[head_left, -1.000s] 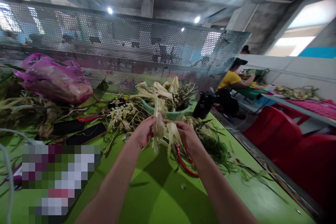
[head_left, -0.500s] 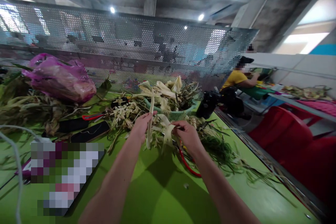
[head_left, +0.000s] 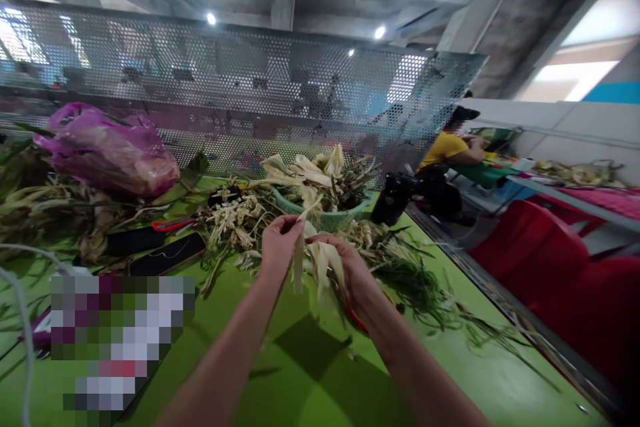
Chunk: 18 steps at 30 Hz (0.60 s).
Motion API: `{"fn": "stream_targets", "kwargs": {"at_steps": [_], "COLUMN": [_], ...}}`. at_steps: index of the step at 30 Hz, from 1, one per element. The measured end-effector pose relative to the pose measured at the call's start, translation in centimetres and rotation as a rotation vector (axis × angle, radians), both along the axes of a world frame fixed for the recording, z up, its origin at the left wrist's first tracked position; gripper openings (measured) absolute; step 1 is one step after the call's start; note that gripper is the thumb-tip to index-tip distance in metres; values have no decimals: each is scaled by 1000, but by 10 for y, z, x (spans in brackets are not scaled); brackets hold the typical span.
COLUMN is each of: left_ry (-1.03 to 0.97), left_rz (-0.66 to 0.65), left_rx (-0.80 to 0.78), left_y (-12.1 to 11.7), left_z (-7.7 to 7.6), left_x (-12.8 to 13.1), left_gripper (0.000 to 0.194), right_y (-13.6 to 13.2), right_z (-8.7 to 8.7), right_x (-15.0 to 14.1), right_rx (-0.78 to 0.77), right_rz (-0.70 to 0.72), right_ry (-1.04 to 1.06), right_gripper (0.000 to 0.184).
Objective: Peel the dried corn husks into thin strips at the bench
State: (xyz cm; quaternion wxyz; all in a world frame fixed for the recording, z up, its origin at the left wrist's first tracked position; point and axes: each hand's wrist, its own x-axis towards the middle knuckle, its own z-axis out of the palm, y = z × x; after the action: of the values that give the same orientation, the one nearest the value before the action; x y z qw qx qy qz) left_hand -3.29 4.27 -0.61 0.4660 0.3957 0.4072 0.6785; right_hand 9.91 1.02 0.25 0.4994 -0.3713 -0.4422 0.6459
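Observation:
My left hand [head_left: 280, 247] pinches a pale dried husk strip [head_left: 299, 265], whose upper end sticks up past the fingertips while the rest hangs below. Close beside it, my right hand [head_left: 356, 275] is closed on a bunch of wider pale husk strips [head_left: 323, 273] that droop over the green table. The two hands nearly meet at the top of the strips. Partly hidden by the right hand and forearm are red-handled scissors [head_left: 359, 321]; whether the hand touches them I cannot tell. Just beyond the hands stands a light green basket [head_left: 330, 219] heaped with dried husks [head_left: 305, 170].
Husk scraps [head_left: 235, 220] and green fibres [head_left: 415, 287] lie around. At left are a phone [head_left: 169, 253], a red cutter [head_left: 173, 224] and a pink plastic bag [head_left: 107, 150]. A black camera [head_left: 393, 199] stands right of the basket. Behind rises a perforated metal screen [head_left: 225, 80]; a person in yellow [head_left: 447, 150] sits beyond.
My hands have come closer together. The left hand's strip has dropped from standing tall above the fingers to hanging mostly below them. My right hand has turned, and its husks now hang lower.

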Motion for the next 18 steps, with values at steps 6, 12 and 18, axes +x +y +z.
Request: {"fn": "stream_targets", "kwargs": {"at_steps": [6, 12, 18], "left_ry": [-40, -111, 110], "left_rz": [7, -129, -383], "left_rx": [-6, -106, -180], "left_y": [-12, -13, -16], "left_z": [6, 6, 10], "left_x": [13, 10, 4], "left_gripper": [19, 22, 20], "right_y": [2, 8, 11], "right_z": [-9, -8, 0], "right_x": [-5, 5, 12], "right_rx": [-23, -60, -47], "right_rz": [20, -90, -195], "right_ry": [-49, 5, 30], "right_gripper": [14, 14, 20]}}
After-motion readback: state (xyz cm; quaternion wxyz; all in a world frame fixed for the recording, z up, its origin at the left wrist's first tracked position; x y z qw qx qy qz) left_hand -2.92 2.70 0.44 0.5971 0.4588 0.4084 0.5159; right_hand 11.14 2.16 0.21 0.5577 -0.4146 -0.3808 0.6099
